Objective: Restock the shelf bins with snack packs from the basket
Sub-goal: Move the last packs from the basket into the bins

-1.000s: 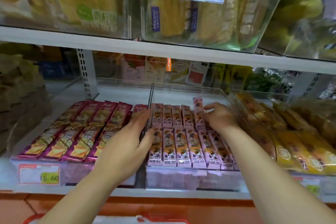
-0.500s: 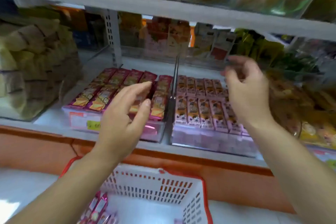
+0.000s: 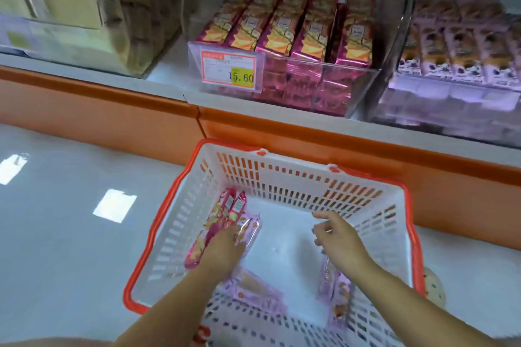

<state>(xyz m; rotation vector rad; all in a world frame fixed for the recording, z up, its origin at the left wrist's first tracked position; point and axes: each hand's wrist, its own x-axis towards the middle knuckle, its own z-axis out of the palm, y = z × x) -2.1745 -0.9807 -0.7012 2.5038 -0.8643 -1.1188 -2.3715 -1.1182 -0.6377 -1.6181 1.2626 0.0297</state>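
Well inside basket rim (image 3: 161,222), right hand (image 3: 338,242)

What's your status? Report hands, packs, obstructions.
Left hand down on snack packs in basket, grip unclear. Right hand open, empty, over basket floor. Nothing blocking either hand.

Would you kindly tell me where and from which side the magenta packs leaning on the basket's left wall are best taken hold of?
Probably across their narrow width near the raised far ends. The magenta packs are long and slim, leaning on the left wall of the basket, so come from above and the open right side; the left hand covers their near halves.
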